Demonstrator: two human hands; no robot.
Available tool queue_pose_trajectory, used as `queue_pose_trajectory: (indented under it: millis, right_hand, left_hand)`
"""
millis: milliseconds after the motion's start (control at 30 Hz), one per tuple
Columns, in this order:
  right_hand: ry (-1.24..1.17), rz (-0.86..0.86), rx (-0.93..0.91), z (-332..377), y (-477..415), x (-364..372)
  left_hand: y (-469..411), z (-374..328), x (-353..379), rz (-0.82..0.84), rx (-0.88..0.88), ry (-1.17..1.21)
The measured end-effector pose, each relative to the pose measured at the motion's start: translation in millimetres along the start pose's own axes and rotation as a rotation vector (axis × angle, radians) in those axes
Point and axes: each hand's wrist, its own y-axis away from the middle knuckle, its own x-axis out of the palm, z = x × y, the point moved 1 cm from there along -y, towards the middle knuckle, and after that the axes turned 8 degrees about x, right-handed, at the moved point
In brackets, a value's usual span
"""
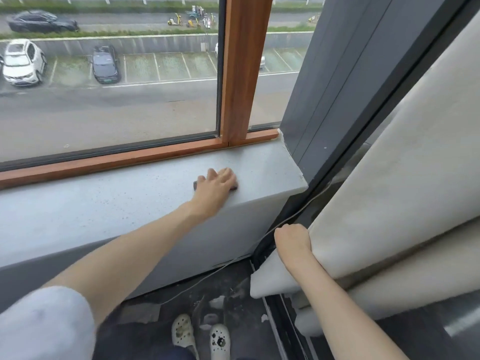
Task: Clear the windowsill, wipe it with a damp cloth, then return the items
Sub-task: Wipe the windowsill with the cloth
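Left hand [215,184] lies flat, fingers loosely spread, pressing a dark cloth [195,185] onto the speckled grey windowsill [104,203]; right hand [292,239] grips the beige curtain [389,178] edge.

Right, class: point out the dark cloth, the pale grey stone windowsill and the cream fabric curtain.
dark cloth [195,185]: head view, corner showing beside the left hand [217,187].
pale grey stone windowsill [104,203]: head view, bare top surface.
cream fabric curtain [389,178]: head view, middle of the broad fold.
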Motion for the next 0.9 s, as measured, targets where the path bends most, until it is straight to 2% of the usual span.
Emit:
queue_pose_trajectory:
  millis: [67,133,200,300,333,367,433,500,533,633,733,800,833,900]
  right_hand:
    - [-0.034,-0.003,0.001,-3.3,1.9,3.2]
    - [-0.067,0.0,0.003,-5.7,8.0,4.6]
    - [-0.11,-0.004,0.001,-5.5,11.6,5.3]
    - [-0.314,0.023,0.085,8.3,10.8,-2.7]
    - [-0.409,0.029,0.125,18.1,9.0,-6.1]
    - [-0.505,0.032,0.152,30.5,5.4,-9.4]
    - [-0.633,0.008,0.207,49.4,1.5,-11.4]
    - [-0.658,-0.138,0.225,69.2,-2.9,-17.6]
    - [-0.677,-0.24,0.223,78.1,-5.1,-21.5]
    - [-0.774,-0.482,0.202,103.4,-11.0,-36.7]
    - [-0.813,-0.544,0.113,126.4,-13.9,-55.0]
    - [-0.827,-0.53,0.045,142.8,-15.8,-69.6]
    - [-0.815,-0.526,0.023,151.8,-15.2,-75.4]
    - [-0.807,-0.512,-0.017,168.4,-13.7,-86.6]
  left_hand:
    - [25.0,-0.2,4.5,0.006,0.296,-0.02]
    - [37.3,24.6,0.1,0.002,0.401,-0.059]
    - [30.2,47.2,-5.1,-0.02,0.263,-0.109]
    - [22.3,25.5,-11.5,-0.058,-0.196,-0.066]
    - [26.0,9.2,-9.6,-0.077,-0.277,-0.057]
    - [34.0,-4.9,-4.1,-0.089,-0.296,-0.059]
    - [57.3,-26.7,5.3,-0.055,-0.144,-0.069]
    - [95.0,-5.7,11.2,-0.103,-0.022,-0.158]
    - [118.4,14.2,9.2,-0.115,-0.057,-0.203]
    - [200.8,81.1,5.6,-0.144,-0.367,-0.213]
    - [251.9,121.8,-9.0,-0.18,-0.761,-0.087]
    - [236.8,119.7,-12.2,-0.227,-0.978,-0.044]
    - [222.4,109.5,-13.3,-0.239,-1.007,-0.036]
    - [193.0,83.0,-8.2,-0.243,-0.871,-0.027]
